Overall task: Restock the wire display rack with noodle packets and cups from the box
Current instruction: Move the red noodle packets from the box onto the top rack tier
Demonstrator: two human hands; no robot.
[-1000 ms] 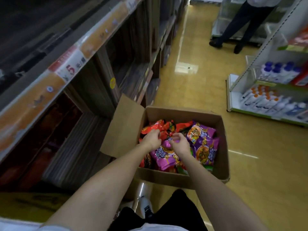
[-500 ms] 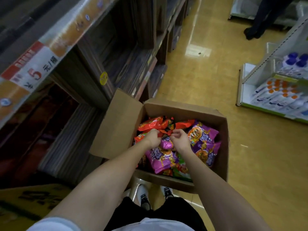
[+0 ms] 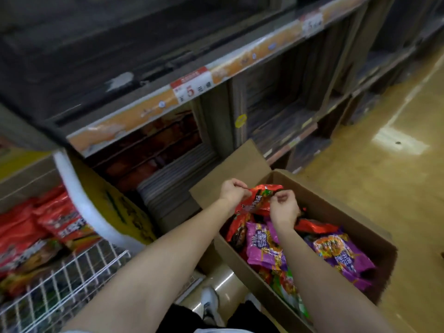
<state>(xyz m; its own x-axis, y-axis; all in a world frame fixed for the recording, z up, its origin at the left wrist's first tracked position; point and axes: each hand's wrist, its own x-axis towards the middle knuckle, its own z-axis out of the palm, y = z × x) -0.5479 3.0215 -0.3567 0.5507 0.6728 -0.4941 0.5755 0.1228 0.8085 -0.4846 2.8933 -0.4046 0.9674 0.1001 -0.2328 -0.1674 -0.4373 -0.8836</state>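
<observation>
Rack's lower left of frame; you're holding the pkt up at centre, above the box.
Wire display rack is lying well left of box; you're pinching red noodle packet w/ both hands, long axis hanging down; left hand is nearer rack, right hand farther.

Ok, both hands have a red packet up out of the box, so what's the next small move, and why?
Probably carry the red packet left and down to the wire rack. Both the left hand and right hand pinch its top edge, it hangs above the box, and the rack already holds red packets.
</observation>
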